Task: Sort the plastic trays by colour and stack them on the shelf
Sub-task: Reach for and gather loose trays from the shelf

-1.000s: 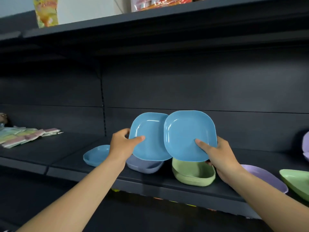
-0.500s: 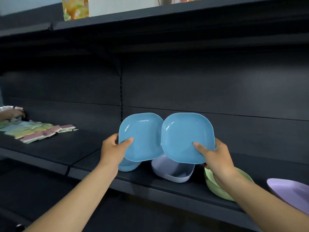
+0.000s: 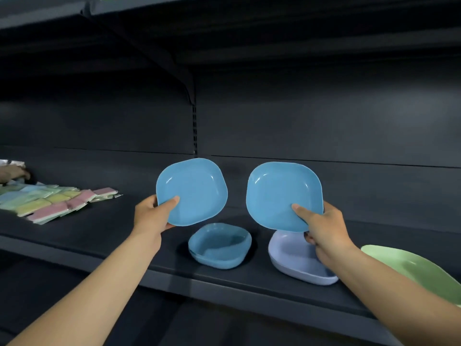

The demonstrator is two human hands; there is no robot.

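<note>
At frame centre-left, the left hand [image 3: 152, 216] pinches a blue tray [image 3: 192, 192] by its lower corner, thumb on the face, tray tilted up. Below, mid-frame, sits the blue stack [image 3: 219, 245]. At centre-right the right hand [image 3: 324, 228] pinches a second blue tray [image 3: 283, 196] likewise. Such corner pinches could let a tray swing or slip; a careless drop might land on the lilac tray [image 3: 299, 263].
</note>
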